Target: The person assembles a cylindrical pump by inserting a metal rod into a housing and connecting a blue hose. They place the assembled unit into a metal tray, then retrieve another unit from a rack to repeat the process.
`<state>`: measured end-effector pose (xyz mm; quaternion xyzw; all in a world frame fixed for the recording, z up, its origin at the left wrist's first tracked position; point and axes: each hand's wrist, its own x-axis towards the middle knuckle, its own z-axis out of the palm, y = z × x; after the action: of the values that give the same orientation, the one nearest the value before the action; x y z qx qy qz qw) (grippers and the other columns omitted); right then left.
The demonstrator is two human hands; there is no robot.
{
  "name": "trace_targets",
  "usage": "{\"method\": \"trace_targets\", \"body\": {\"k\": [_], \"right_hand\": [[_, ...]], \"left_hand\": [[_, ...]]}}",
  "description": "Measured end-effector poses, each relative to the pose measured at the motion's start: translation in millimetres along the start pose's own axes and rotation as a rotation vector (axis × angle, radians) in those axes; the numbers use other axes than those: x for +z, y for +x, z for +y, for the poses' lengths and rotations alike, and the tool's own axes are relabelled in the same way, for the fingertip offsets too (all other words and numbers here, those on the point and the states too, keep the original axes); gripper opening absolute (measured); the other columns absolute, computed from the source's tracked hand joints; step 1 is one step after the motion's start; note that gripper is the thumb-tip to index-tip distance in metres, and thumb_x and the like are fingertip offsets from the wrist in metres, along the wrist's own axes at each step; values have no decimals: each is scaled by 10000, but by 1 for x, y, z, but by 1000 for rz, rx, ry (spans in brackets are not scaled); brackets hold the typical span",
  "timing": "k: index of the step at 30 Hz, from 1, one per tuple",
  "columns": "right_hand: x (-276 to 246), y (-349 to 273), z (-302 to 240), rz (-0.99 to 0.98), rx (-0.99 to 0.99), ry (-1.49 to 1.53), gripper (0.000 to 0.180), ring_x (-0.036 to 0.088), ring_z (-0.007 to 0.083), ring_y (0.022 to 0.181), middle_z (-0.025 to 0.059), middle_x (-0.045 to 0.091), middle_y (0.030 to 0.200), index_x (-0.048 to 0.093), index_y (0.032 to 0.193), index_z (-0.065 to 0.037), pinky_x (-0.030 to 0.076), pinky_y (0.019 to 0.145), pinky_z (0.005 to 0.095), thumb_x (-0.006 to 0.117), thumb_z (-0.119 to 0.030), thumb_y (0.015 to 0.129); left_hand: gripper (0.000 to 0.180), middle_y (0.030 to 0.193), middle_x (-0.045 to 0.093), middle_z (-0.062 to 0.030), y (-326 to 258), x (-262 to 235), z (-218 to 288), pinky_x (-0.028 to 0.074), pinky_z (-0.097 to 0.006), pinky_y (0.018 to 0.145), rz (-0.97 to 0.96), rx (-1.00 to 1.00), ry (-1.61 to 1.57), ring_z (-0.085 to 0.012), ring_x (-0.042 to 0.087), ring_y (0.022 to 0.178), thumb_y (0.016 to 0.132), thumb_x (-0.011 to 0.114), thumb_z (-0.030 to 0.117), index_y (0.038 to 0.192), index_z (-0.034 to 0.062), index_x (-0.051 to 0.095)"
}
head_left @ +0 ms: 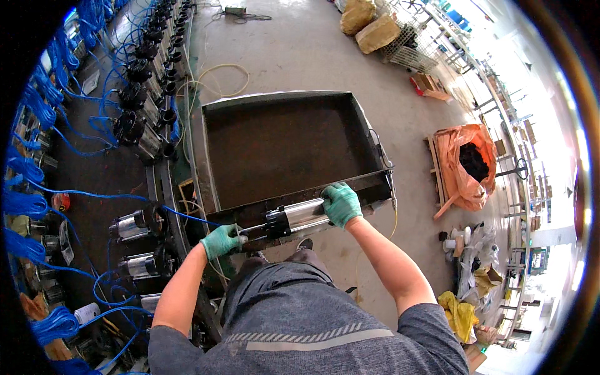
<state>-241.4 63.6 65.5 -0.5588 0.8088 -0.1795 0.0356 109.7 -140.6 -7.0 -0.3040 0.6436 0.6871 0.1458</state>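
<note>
Holding a steel pump [294, 219] level across the near rim of a big dark metal tray [281, 147]. Right hand [341, 204], green glove, wrapped over the shiny barrel; left hand [222, 240], same glove, clenched round the black end by the blue cable [181, 214]. Pump rests on the rim. Left of the tray: a narrow gap, then rows of similar pumps [134, 225] with blue cable coils. Right: open concrete floor, orange sack [465, 164] on a pallet, yellow bag [459, 312] nearer. Far: two tan sacks [369, 25], wire racks.
</note>
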Motion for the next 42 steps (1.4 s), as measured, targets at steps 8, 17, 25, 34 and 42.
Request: {"method": "trace_targets", "body": {"k": [8, 17, 25, 34, 42], "right_hand": [[-3, -3, 0, -1, -8, -8, 135, 636, 391, 972, 154, 695, 960, 713, 887, -90, 540, 863, 485, 668, -147, 773], [2, -2, 4, 14, -33, 10, 136, 633, 396, 974, 155, 692, 961, 708, 885, -88, 539, 857, 491, 674, -153, 771], [-5, -1, -6, -7, -3, 19, 116, 631, 394, 979, 153, 690, 954, 707, 870, -88, 536, 854, 494, 674, -149, 777], [0, -1, 1, 15, -39, 7, 119, 635, 387, 962, 149, 691, 943, 707, 875, -86, 536, 863, 486, 661, -142, 780], [-1, -2, -1, 15, -43, 13, 118, 639, 386, 950, 147, 691, 941, 705, 876, -89, 545, 851, 478, 664, -142, 779]], "left_hand": [[227, 909, 734, -179, -13, 27, 9, 554, -481, 700, 436, 229, 925, -389, 703, 828, 863, 732, 260, 1017, 96, 706], [305, 813, 730, -102, -5, 17, 2, 508, -405, 565, 283, 54, 441, -250, 649, 624, 918, 714, 376, 992, 80, 704], [287, 940, 710, -98, 9, 41, -43, 537, -354, 691, 503, 344, -22, -232, 640, 752, 906, 762, 161, 1117, 31, 616], [269, 852, 682, -173, 2, 8, 1, 529, -377, 742, 275, 179, 399, -259, 638, 777, 879, 783, 195, 1034, 26, 644], [350, 1019, 715, -115, 2, 30, -20, 572, -425, 699, 687, 556, 883, -349, 709, 855, 832, 716, 135, 1181, 152, 700]]}}
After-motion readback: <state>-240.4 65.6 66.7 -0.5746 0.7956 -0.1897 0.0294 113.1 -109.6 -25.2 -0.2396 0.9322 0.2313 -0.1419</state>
